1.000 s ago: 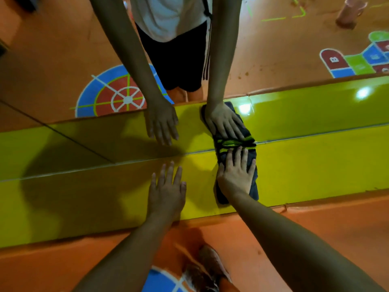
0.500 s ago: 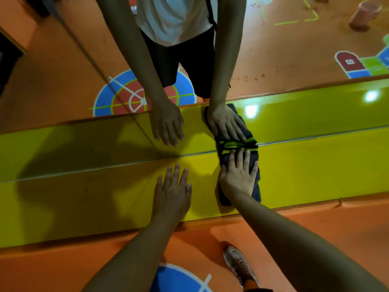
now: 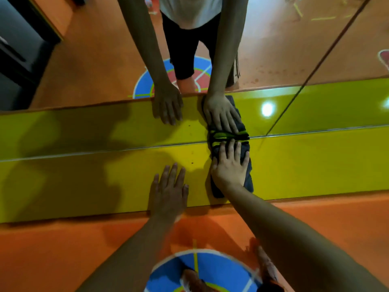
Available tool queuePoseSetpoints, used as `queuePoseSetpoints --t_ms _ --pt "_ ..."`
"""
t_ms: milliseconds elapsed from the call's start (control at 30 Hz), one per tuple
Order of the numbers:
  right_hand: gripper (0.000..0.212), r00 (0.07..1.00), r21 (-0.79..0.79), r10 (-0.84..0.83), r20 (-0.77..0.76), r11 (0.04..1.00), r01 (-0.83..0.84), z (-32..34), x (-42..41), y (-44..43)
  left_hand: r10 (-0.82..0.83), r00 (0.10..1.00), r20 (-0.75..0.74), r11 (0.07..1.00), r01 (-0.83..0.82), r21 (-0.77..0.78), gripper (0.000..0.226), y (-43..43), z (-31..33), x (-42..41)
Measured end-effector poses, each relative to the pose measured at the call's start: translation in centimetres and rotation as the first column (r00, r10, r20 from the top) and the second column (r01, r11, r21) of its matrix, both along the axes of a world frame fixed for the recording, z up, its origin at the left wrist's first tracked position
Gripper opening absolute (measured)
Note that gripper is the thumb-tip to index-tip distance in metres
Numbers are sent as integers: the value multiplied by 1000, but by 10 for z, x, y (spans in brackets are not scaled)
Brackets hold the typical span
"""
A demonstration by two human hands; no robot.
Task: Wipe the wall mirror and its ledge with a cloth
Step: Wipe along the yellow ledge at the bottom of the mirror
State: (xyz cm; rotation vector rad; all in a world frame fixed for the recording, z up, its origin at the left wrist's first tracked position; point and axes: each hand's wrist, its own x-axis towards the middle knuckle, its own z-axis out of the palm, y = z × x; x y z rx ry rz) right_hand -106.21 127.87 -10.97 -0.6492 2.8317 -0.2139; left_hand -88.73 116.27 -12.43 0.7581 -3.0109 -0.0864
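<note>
Since half a second ago both hands have kept their places on the glossy yellow ledge (image 3: 315,165). The right hand (image 3: 230,167) lies flat with fingers straight, pressing the dark green-striped cloth (image 3: 216,188), whose far end meets the wall mirror (image 3: 273,49) at the ledge's back, and the left hand (image 3: 168,190) rests open and empty on the ledge just beside it. Below the ledge lies an orange floor (image 3: 63,249) bearing a blue circle marking (image 3: 210,268), which the mirror repeats above the ledge.

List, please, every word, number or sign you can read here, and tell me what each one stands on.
No readable text anywhere.
The cloth: green stripes only, no lettering.
The blue floor circle: lines only, no letters or numbers.
The red floor marking reflected in the mirror, at the right edge: cut off, nothing readable.
</note>
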Motion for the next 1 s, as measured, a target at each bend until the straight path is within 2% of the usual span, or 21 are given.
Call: queuePoseSetpoints --t_ms 100,300,600,800,1000 --pt "66 999 -6 21 24 1000 -21 0 25 -32 12 1000 -3 1000 -12 -3 59 -27 1 23" --pt "66 1000 -3 -19 1 1000 19 -2 29 -37 18 999 -28 1000 -18 -5 59 -59 6 37" --pt "73 997 -17 -55 -53 998 54 -7 35 -44 37 997 70 999 -36 -20 59 -101 5 36" --pt "76 998 -14 -37 -51 999 37 -5 76 -97 48 999 15 999 -48 4 58 -143 4 57" --pt "72 998 28 -53 -41 998 54 -9 126 -162 83 996 -13 996 -83 41 58 -212 -2 114"
